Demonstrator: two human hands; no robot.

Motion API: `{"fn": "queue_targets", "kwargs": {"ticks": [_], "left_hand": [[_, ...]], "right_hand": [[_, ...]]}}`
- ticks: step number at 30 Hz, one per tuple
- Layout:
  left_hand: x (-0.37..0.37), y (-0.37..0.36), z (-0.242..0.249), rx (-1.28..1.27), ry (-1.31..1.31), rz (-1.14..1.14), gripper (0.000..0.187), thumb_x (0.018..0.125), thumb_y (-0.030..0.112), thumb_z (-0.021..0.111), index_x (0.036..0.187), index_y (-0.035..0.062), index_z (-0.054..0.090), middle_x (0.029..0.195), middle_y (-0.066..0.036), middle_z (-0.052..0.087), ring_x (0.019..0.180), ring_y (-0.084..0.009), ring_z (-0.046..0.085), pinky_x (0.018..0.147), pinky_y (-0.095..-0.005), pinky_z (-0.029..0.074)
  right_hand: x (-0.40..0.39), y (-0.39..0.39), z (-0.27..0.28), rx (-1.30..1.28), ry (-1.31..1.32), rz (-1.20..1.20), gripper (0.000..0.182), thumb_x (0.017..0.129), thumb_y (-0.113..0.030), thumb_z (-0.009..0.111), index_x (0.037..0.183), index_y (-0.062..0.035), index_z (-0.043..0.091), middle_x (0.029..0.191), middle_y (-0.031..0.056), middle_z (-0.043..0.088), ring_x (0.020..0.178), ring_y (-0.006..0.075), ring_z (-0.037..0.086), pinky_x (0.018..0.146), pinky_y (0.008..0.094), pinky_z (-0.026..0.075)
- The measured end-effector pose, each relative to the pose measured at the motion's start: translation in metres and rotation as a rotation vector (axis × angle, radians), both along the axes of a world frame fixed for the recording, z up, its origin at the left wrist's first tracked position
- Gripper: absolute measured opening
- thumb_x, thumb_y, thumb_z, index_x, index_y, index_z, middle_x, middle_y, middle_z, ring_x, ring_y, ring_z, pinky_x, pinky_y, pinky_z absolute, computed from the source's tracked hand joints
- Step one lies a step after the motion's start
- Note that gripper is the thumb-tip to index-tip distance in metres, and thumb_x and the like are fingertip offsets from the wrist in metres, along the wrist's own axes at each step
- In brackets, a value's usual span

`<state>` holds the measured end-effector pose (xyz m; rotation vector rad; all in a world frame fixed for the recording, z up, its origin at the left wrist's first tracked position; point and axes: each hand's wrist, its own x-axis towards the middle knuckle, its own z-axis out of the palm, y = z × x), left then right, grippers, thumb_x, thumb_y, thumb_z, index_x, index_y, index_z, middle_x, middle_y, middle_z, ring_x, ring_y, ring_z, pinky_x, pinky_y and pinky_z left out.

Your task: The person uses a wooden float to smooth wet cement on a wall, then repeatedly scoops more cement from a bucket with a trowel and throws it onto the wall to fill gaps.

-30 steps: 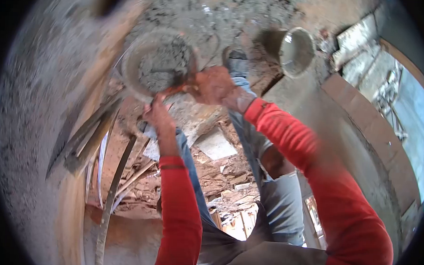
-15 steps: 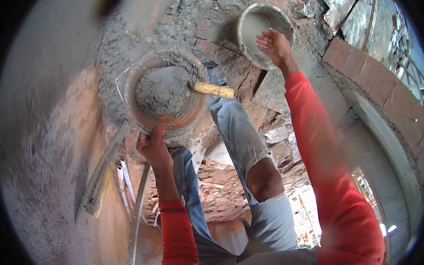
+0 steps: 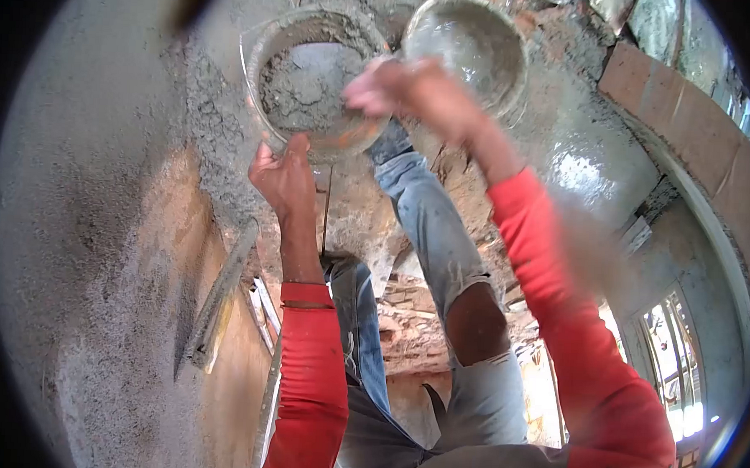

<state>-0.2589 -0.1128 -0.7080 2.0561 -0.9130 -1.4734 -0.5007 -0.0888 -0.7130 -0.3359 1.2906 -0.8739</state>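
My left hand (image 3: 285, 176) is closed on the near rim of a round mortar pan (image 3: 358, 140). Grey wet mortar (image 3: 301, 97) fills much of the pan, and the flat blade of a trowel (image 3: 316, 56) lies on it. Smeared by motion, my right hand (image 3: 415, 93) is over the pan's right side, so its grip does not show. The trowel's handle is hidden around there. Just right of the pan stands a bucket of cloudy water (image 3: 463, 45), its near left part covered by my right hand and wrist.
A plastered wall (image 3: 81, 263) rises on the left, with a long straight bar (image 3: 221, 298) leaning near it. Rubble and broken brick (image 3: 408, 327) lie below my legs. A curved brown board (image 3: 681, 122) runs along the right.
My right hand has moved left from the water bucket to over the mortar pan. The pan, with my left hand still on its rim, appears higher in view and nearer the bucket.
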Motion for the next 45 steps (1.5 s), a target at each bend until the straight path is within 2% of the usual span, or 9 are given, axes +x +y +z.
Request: {"fn": "queue_targets", "kwargs": {"ticks": [3, 5, 13, 17, 19, 26, 32, 39, 45], "left_hand": [[-0.018, -0.005, 0.02, -0.04, 0.06, -0.006, 0.014, 0.089, -0.004, 0.071, 0.102, -0.006, 0.073, 0.093, -0.002, 0.073, 0.078, -0.0073, 0.061, 0.069, -0.0257, 0.05], [-0.014, -0.008, 0.027, -0.078, 0.083, -0.003, 0.012, 0.089, -0.005, 0.071, 0.101, -0.0062, 0.072, 0.093, -0.001, 0.073, 0.079, -0.0073, 0.061, 0.07, -0.0258, 0.05], [0.008, 0.015, 0.018, -0.066, 0.049, 0.115, 0.014, 0.088, -0.007, 0.071, 0.102, -0.0052, 0.072, 0.095, -0.003, 0.074, 0.083, -0.0088, 0.062, 0.075, -0.0268, 0.051], [0.027, 0.027, 0.013, -0.02, -0.059, 0.127, 0.02, 0.083, 0.006, 0.077, 0.103, 0.0034, 0.074, 0.092, -0.001, 0.072, 0.074, -0.0089, 0.062, 0.061, -0.0258, 0.046], [0.029, 0.03, 0.018, 0.0, -0.08, 0.15, 0.021, 0.082, 0.008, 0.078, 0.102, 0.0032, 0.074, 0.093, 0.0, 0.072, 0.075, -0.0086, 0.061, 0.061, -0.0255, 0.045], [0.036, 0.044, 0.111, -0.044, 0.037, 0.328, 0.03, 0.083, 0.0, 0.072, 0.112, 0.0004, 0.074, 0.1, -0.002, 0.073, 0.085, -0.0111, 0.064, 0.069, -0.029, 0.049], [0.053, 0.063, 0.227, 0.001, 0.045, 0.464, 0.028, 0.084, -0.001, 0.072, 0.112, -0.0032, 0.072, 0.105, -0.006, 0.075, 0.088, -0.0123, 0.068, 0.067, -0.0284, 0.05], [0.1, 0.123, 0.354, -0.14, 0.013, 0.468, 0.023, 0.085, -0.007, 0.069, 0.107, -0.0061, 0.075, 0.094, -0.007, 0.075, 0.077, -0.0103, 0.066, 0.068, -0.0261, 0.05], [0.205, 0.187, 0.438, -0.206, 0.215, 0.385, 0.024, 0.087, -0.008, 0.067, 0.111, -0.009, 0.074, 0.103, -0.007, 0.077, 0.09, -0.0125, 0.069, 0.08, -0.0294, 0.056]], "right_hand": [[0.01, -0.003, 0.033, -0.278, 0.324, 0.408, 0.049, 0.112, -0.038, 0.056, 0.121, 0.0044, 0.078, 0.121, 0.0206, 0.079, 0.106, 0.0222, 0.076, 0.099, 0.0393, 0.06], [-0.004, 0.009, 0.007, -0.11, 0.524, 0.114, 0.045, 0.111, -0.036, 0.058, 0.115, 0.0024, 0.081, 0.113, 0.0214, 0.081, 0.104, 0.0188, 0.075, 0.095, 0.0381, 0.06], [-0.144, 0.106, -0.275, 0.529, 0.388, -0.231, 0.03, 0.105, -0.034, 0.059, 0.104, -0.0053, 0.07, 0.094, 0.0064, 0.071, 0.086, 0.0201, 0.068, 0.081, 0.0343, 0.057], [-0.101, 0.052, -0.176, 0.323, -0.298, -0.607, 0.043, 0.108, -0.031, 0.049, 0.099, 0.0059, 0.07, 0.099, 0.0201, 0.075, 0.083, 0.0295, 0.073, 0.072, 0.0462, 0.062], [-0.066, 0.031, -0.094, 0.096, -0.285, -0.21, 0.042, 0.11, -0.029, 0.047, 0.107, 0.0064, 0.07, 0.105, 0.0212, 0.077, 0.089, 0.0321, 0.075, 0.081, 0.0463, 0.064], [0.038, -0.006, 0.078, -0.681, 1.321, 0.727, 0.04, 0.102, -0.037, 0.066, 0.12, -0.0014, 0.066, 0.089, 0.022, 0.074, 0.084, 0.0428, 0.074, 0.075, 0.0535, 0.058], [0.063, -0.012, 0.202, -0.457, 0.989, 1.192, 0.034, 0.092, -0.026, 0.071, 0.114, -0.0018, 0.061, 0.089, 0.018, 0.074, 0.09, 0.0409, 0.075, 0.085, 0.0528, 0.057], [0.158, -0.019, 0.366, -0.818, 1.391, 1.525, 0.018, 0.097, -0.01, 0.058, 0.108, 0.0045, 0.062, 0.085, 0.0176, 0.074, 0.081, 0.0347, 0.075, 0.069, 0.0476, 0.058], [0.241, 0.012, 0.445, -0.585, 1.128, 1.9, 0.021, 0.092, -0.029, 0.07, 0.095, -0.0123, 0.081, 0.104, 0.0099, 0.08, 0.101, 0.0311, 0.079, 0.084, 0.0439, 0.064]]}}
